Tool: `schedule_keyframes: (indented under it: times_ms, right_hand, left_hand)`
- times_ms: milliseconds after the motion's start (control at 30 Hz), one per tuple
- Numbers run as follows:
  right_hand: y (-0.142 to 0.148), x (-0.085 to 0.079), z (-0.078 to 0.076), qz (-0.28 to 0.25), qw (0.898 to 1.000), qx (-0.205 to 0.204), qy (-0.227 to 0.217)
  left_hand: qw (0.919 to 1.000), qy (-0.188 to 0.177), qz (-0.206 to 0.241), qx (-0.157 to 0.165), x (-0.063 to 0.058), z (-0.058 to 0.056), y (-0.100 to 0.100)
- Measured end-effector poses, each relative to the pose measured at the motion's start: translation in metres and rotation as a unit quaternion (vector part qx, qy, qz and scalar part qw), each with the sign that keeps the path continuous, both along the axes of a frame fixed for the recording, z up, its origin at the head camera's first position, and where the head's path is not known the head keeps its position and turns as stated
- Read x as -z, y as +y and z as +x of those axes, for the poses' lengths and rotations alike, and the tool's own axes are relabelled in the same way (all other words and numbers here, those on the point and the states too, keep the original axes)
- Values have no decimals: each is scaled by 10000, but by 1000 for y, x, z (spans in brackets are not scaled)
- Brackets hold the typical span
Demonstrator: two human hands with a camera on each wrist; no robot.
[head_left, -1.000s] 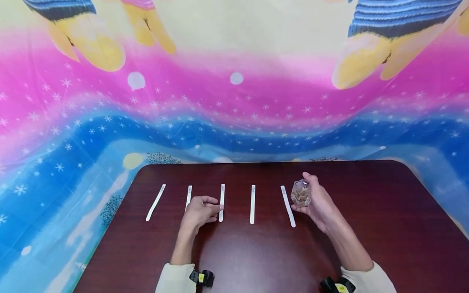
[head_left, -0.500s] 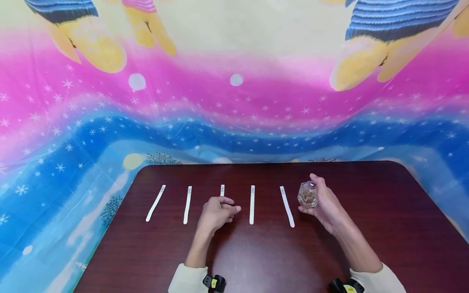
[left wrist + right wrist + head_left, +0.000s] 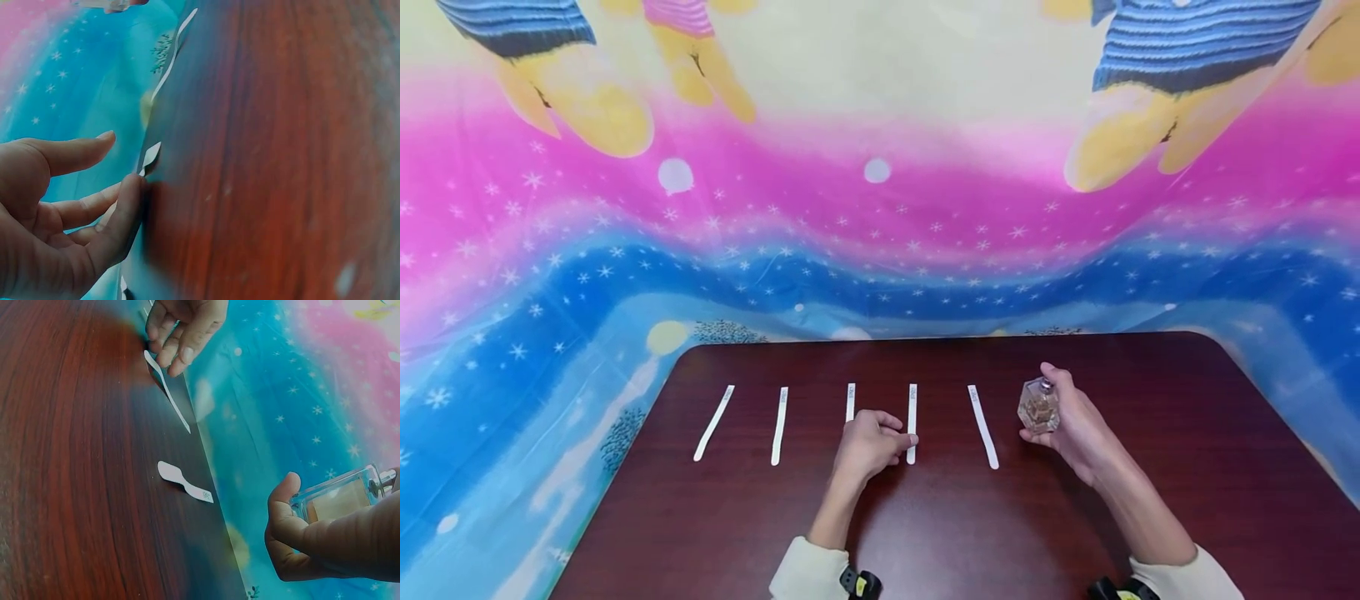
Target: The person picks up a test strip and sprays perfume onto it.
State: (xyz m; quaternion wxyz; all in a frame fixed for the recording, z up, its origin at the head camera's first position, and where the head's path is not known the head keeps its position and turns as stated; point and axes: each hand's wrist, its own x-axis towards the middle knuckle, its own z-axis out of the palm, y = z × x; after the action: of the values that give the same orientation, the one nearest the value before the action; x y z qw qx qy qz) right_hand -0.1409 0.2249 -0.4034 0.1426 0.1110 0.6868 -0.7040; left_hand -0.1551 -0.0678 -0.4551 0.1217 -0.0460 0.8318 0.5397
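Observation:
In the head view my right hand (image 3: 1081, 433) holds a faceted clear glass perfume bottle (image 3: 1038, 407) with pale liquid, above the table's right part. The right wrist view shows fingers and thumb at opposite ends of that bottle (image 3: 340, 501). My left hand (image 3: 867, 448), fingers loosely bent and thumb apart from them, has its fingertips at a white perfume test strip (image 3: 912, 404). It covers the lower part of another test strip (image 3: 851, 402) to its left. A further test strip (image 3: 982, 425) lies between the hands, its near end angled right.
Two more white strips lie at the left, one slanted strip (image 3: 713, 423) and one nearly straight strip (image 3: 779, 427). The dark red wooden table (image 3: 970, 542) ends at a patterned cloth backdrop (image 3: 880, 250). Each wrist wears a black camera band.
My left hand has moved right, from the third strip to the fourth, uncovering the second. My right hand has shifted slightly right with the bottle, away from the rightmost strip.

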Motion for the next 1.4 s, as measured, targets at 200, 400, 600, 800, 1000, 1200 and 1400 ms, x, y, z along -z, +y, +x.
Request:
schedule_keyframes:
  times_ms: [200, 400, 600, 800, 1000, 1200, 1400]
  right_hand:
    - [1, 0, 1, -24, 10000, -20, 43]
    - [0, -2, 2, -43, 10000, -22, 68]
    - [-2, -1, 1, 10, 9999, -120, 69]
    - [-4, 0, 0, 9, 9999, -132, 79]
    - [-6, 0, -1, -10, 9999, -132, 65]
    - [-7, 0, -1, -25, 9999, -147, 68]
    - [-7, 1, -1, -28, 9999, -137, 89]
  left_hand:
    - [9984, 213, -517, -52, 2, -1, 8]
    - [9918, 338, -1233, -98, -1, -2, 15]
    - [9784, 673, -1951, -146, 28, -16, 16]
    - [9728, 815, -2153, -252, 51, -26, 18]
    - [9707, 728, -2281, -199, 43, -24, 20]
    - [9709, 819, -2252, -25, 19, -12, 23]
    - [9748, 824, -2069, 113, -1, 0, 27]
